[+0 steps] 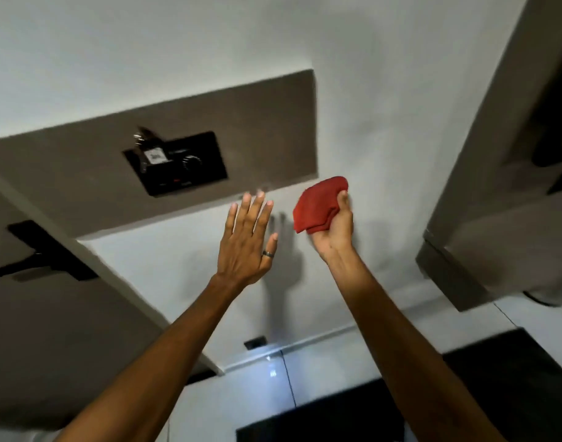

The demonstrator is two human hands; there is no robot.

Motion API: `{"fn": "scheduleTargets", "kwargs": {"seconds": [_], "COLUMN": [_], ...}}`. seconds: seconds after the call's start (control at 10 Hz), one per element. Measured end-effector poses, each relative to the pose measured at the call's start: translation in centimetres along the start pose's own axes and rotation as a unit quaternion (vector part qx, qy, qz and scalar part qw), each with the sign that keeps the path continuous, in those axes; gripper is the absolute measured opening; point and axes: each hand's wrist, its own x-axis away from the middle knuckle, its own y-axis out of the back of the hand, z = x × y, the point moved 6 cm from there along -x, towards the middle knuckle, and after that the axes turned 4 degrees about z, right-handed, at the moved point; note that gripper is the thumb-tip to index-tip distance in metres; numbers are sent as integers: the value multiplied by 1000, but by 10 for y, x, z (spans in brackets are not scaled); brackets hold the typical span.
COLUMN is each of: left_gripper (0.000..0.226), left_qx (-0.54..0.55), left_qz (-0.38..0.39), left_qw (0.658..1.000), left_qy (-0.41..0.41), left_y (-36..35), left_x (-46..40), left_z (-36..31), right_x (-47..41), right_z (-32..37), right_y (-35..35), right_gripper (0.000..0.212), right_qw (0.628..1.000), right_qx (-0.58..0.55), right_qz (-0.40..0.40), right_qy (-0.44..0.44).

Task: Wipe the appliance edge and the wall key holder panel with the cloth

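**Hands raised to wall, cloth in right**

Right fingers [343,199]: curled and pinching a folded red cloth [317,205]; thumb lies along its right edge. Cloth is held up near the white wall [384,106], just below and right of the brown panel's lower right corner; whether it touches the wall cannot be told.

Right hand [335,229]: raised, forearm bare.

Left fingers [251,212]: straight, spread slightly apart, holding nothing; tips reach the panel's lower edge. A ring [268,254] sits on one finger.

Left hand [246,240]: open, back toward the camera, beside the cloth but apart from it.

Panel [257,122]: brown, flat on the wall. A black key holder [184,167] is mounted on it, up and left of the left hand, with keys [142,138] at its upper left corner.

Appliance [483,173]: grey, tall, at right edge, well apart from both hands.

Floor [321,371]: pale tiles, below.
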Motion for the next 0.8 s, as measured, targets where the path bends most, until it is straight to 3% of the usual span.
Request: {"fn": "scheduleTargets", "kwargs": {"seconds": [0.1,0.3,0.4,0.5,0.6,0.7,0.8], "left_gripper": [66,71,72,74,75,76,75], "left_qx": [37,81,99,107,98,93,83], "left_qz": [89,217,252,277,317,328,310], "left_qw": [995,972,962,955,943,940,947], "left_qy": [-3,-38,-23,-16,-7,-4,24], "left_y": [-47,-139,-171,-197,-218,-228,-221], "left_x": [-28,-76,-92,-104,-112,-121,-128], "left_z": [-55,-176,-225,-269,-302,-322,-322], "right_x": [-7,-38,-63,-91,-128,-135,-128], "right_z": [33,196,288,357,339,316,308], "right_y": [74,212,272,303,353,398,388], "right_gripper": [46,40,48,29,46,62,65], "right_qw": [996,995,964,762,437,302,328], "right_qx": [-26,84,244,620,891,943,941], "right_qz": [-19,-61,-84,-30,113,122,77], "right_qy": [-80,12,59,182,46,-67,-29]}}
